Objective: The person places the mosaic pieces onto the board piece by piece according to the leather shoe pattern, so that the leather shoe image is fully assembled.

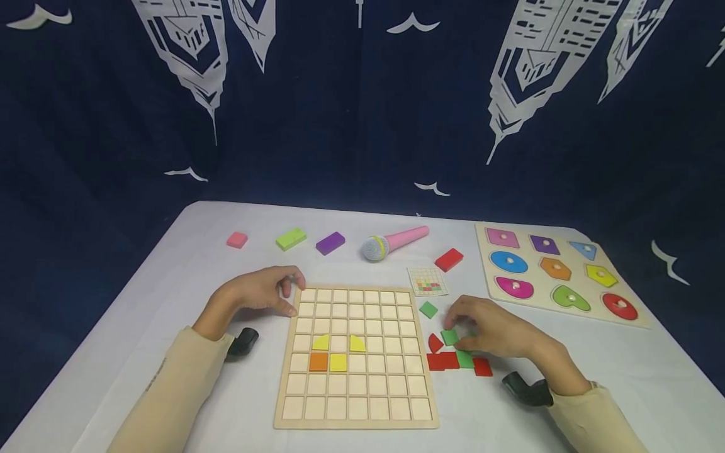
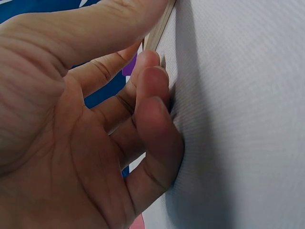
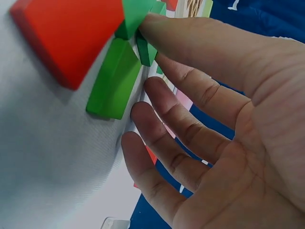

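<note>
At the far left of the white table (image 1: 187, 264), pink block (image 1: 236, 240), lying flat. Nearer and slightly right, I've got the left hand (image 1: 256, 290): fingers part-curled, thumb and index finger holding the far left corner of the wooden grid board (image 1: 376, 327). On the left wrist view its other fingers curl loosely by the table; the grip itself is mostly hidden there. Far side, next along: lime green block (image 1: 291, 239), then purple block (image 1: 331, 243), set apart. Board lies flat, near centre, four tiles in it. Fourth row from the far edge: yellow quarter-circle tiles (image 1: 322, 343), second and fourth columns. Fifth row: orange square tile (image 1: 318, 362), second column, yellow square tile (image 1: 338, 363) right beside it. Beyond the board, pink microphone (image 1: 396, 243), head to the left. Off the board's far right corner: pattern card (image 1: 427, 282), red block (image 1: 449, 259) just past it. Nearer, loose green tile (image 1: 428, 309), then fan-shaped red tile (image 1: 435, 343) and red square tiles (image 1: 435, 362). Over these I have the right hand (image 1: 491, 330), thumb and index finger nearly closed, pinching a green square tile (image 1: 449, 338); other fingers bent, spread. Can't tell if that tile's off the table. Far right: shape puzzle board (image 1: 534, 270), nine knobbed pieces.
</note>
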`<act>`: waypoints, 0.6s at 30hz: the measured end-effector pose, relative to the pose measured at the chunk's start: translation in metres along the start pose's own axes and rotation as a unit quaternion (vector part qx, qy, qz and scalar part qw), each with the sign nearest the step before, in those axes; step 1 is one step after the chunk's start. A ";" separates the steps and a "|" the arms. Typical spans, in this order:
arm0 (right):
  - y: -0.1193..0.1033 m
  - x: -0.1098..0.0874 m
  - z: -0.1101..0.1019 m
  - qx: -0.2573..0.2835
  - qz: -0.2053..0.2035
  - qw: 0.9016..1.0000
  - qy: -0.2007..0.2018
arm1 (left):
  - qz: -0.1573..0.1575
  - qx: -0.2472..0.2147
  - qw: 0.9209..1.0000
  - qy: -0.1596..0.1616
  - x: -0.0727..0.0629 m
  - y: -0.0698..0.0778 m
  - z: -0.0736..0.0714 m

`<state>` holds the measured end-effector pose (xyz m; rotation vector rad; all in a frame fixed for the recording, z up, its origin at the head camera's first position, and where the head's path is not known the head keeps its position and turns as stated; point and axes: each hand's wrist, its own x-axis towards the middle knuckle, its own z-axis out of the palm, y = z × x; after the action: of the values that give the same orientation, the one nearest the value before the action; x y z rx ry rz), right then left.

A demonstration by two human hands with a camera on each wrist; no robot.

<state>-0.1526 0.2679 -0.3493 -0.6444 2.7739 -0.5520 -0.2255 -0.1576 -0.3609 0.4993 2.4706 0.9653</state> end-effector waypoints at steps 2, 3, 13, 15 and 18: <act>0.000 0.000 0.000 -0.001 -0.003 1.000 0.001 | -0.002 0.003 1.000 0.001 0.000 0.000 0.000; 0.000 0.000 0.001 -0.001 -0.004 1.000 0.000 | -0.002 0.004 1.000 0.001 0.000 0.000 0.000; -0.011 0.003 0.002 -0.030 0.021 0.999 0.016 | -0.003 0.013 1.000 0.002 -0.002 0.001 -0.001; -0.016 0.002 0.002 -0.031 0.015 0.999 0.022 | -0.004 0.015 1.000 0.003 -0.002 0.001 0.000; -0.026 0.000 0.003 -0.035 0.003 0.999 0.030 | -0.004 0.013 1.000 0.004 -0.001 0.001 0.001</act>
<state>-0.1423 0.2456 -0.3416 -0.6431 2.8613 -0.4817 -0.2238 -0.1569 -0.3600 0.4949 2.4930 0.9334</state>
